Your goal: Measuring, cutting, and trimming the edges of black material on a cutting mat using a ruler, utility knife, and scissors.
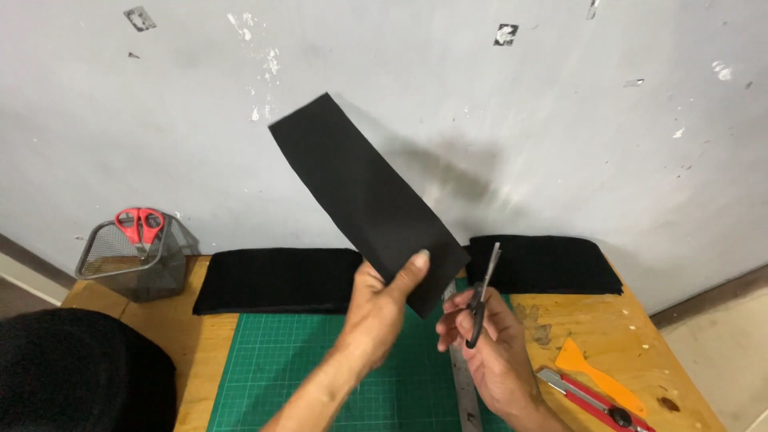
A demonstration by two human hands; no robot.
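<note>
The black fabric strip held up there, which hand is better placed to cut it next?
Probably the right hand: it already grips the black-handled scissors, blades up, just beside the lower end of the black fabric strip. The left hand is busy pinching that strip's lower end, holding it up.

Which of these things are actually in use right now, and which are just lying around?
In use:
- black fabric strip, held up by left hand
- black scissors, in right hand

Lying about:
- black fabric stacks
- red scissors in mesh basket
- metal ruler
- orange scraper
- red utility knife
</note>
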